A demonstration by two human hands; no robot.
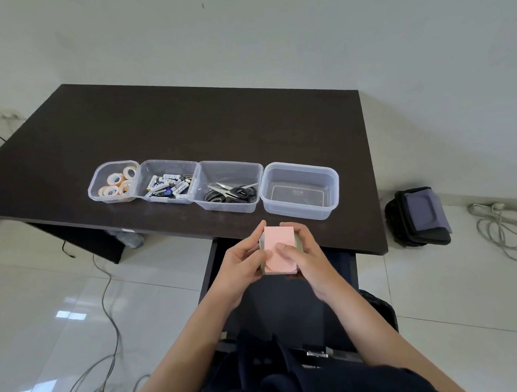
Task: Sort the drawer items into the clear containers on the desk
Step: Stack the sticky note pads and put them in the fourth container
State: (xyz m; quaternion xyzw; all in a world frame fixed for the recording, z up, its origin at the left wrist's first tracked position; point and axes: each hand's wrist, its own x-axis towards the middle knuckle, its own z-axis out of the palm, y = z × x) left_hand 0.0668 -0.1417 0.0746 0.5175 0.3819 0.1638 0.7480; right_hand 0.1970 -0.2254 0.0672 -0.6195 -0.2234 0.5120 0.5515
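With three tubs already filled, both hands, left (244,262) and right (301,253), clamp together around the pink pad (279,248) over the open drawer (339,266), probably squaring it for the empty tub (300,191).

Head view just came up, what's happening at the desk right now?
A person holds a stack of pink notes in both hands, left hand and right hand, above the open drawer. On the desk four clear tubs stand in a row: tape rolls, batteries, scissors, and the rightmost tub is empty.
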